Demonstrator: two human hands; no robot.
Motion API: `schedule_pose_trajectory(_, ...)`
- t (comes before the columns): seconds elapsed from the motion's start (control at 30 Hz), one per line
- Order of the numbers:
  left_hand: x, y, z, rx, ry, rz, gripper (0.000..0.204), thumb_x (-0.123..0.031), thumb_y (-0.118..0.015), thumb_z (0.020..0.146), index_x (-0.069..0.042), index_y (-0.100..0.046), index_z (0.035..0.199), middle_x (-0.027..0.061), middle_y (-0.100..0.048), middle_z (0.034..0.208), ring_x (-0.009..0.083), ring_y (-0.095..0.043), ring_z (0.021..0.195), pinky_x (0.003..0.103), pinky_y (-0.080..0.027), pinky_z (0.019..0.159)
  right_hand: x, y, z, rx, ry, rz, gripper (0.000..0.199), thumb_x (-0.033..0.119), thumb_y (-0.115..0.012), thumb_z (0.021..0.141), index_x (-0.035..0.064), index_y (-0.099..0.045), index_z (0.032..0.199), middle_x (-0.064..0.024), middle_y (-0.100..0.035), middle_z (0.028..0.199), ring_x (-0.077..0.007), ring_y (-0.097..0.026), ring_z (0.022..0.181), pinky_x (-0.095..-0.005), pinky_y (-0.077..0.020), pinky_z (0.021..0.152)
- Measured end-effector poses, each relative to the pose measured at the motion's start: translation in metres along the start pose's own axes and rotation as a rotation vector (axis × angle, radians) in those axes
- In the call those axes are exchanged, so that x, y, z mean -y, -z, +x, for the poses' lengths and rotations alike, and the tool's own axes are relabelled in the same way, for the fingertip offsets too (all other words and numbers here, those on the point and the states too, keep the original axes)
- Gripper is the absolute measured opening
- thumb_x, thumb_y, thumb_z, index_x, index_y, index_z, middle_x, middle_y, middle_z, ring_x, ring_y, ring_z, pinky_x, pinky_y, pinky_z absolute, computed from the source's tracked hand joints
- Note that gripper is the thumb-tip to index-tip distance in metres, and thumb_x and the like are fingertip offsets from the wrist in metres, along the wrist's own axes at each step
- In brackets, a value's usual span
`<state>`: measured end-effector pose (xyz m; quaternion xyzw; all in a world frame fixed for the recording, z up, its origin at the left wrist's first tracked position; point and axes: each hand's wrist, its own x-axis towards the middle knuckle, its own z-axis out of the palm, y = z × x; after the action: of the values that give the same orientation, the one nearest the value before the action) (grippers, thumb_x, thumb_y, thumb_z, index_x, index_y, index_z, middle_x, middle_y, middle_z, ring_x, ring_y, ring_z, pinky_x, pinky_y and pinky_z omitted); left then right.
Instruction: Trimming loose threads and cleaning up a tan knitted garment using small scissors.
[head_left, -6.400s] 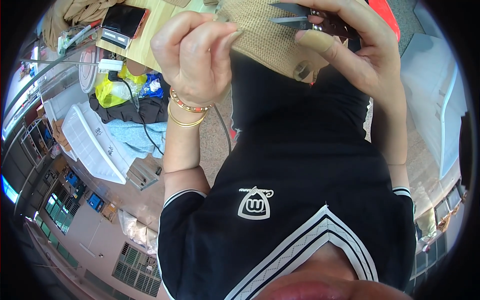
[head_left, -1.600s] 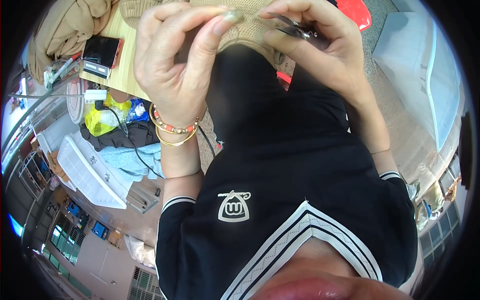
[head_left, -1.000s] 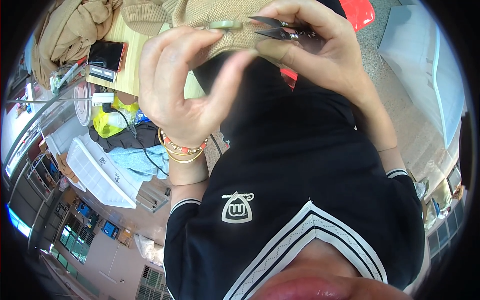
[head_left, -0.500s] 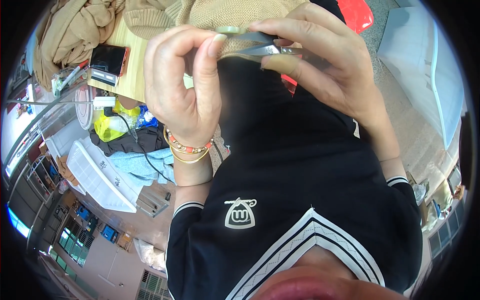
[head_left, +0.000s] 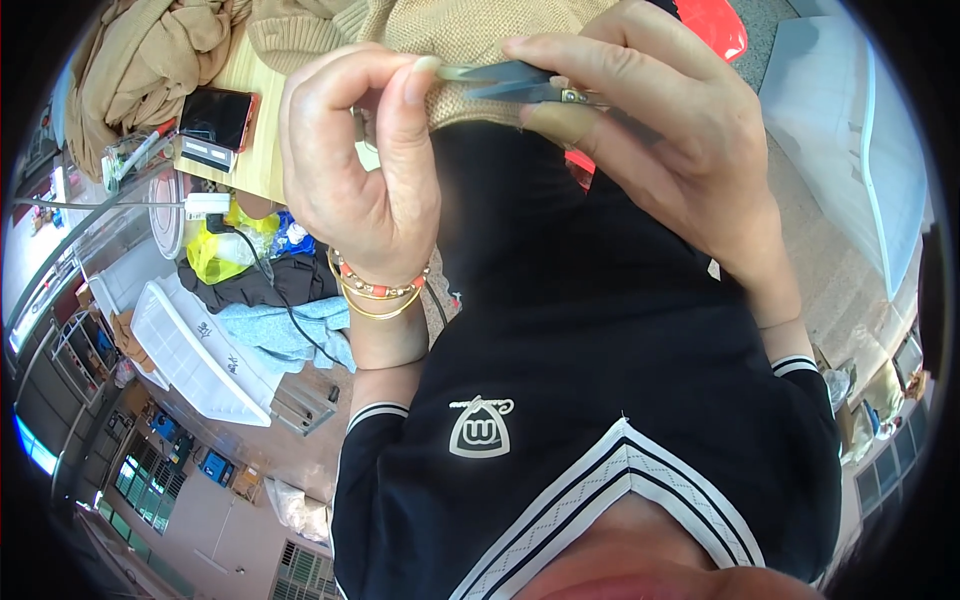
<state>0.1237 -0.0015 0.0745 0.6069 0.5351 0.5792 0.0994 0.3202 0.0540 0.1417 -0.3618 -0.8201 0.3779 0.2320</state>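
Note:
Thumb and forefinger of my left hand pinch a small pale green piece, seen almost edge-on; its kind is unclear. Thread snips with dark blades sit in my right hand, closed around their handles. The blades are slightly parted and point left, their tips right beside the pale piece. Whether they touch it I cannot tell. Behind the hands, a beige knitted garment lies at the table's near side and over my lap. My left fingers hide part of it.
More beige knitwear is heaped at the far left of the wooden table, near a phone. Left of me are a white plastic crate, blue cloth and a black cable. A translucent bin stands right.
The pale green piece has turned from a rounded oval to a thin edge, and the left fingertips have risen slightly. The snips' blades have tilted and now lie closer to it.

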Motion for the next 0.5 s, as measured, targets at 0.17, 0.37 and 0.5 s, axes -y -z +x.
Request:
schedule_pose_trajectory(0.17,0.005,-0.007,0.004,-0.024,-0.04,-0.083,0.007,-0.001,-0.068,0.091,0.001,-0.062,0.095,0.008,-0.065,0.089,0.0125,-0.058,0.071,0.023,-0.046,0.062,-0.001,0.004,-0.003,-0.017,0.035,-0.027,0.039,0.01,-0.082,0.077,0.0008,-0.068,0.113,-0.0089,-0.057,0.081,-0.0218,-0.06,0.07,-0.0303,-0.0494,0.063)
schedule_pose_trajectory(0.37,0.002,-0.004,0.01,0.113,-0.044,-0.008,0.011,-0.003,-0.059,0.098,0.005,-0.055,0.104,0.015,-0.066,0.097,0.0137,-0.064,0.081,0.023,-0.053,0.075,-0.004,0.004,-0.002,-0.023,0.045,0.022,0.037,0.009,-0.08,0.079,-0.0001,-0.067,0.113,-0.0095,-0.056,0.079,-0.0225,-0.058,0.068,-0.0307,-0.0473,0.061)
schedule_pose_trajectory(0.5,0.002,-0.001,0.01,0.133,-0.065,0.1,0.011,-0.003,-0.061,0.097,0.005,-0.057,0.103,0.0132,-0.066,0.095,0.0132,-0.063,0.081,0.023,-0.052,0.074,-0.01,-0.002,0.003,-0.027,0.054,0.076,0.035,0.009,-0.078,0.08,-0.0007,-0.067,0.112,-0.01,-0.055,0.078,-0.0231,-0.057,0.067,-0.0311,-0.0453,0.059)
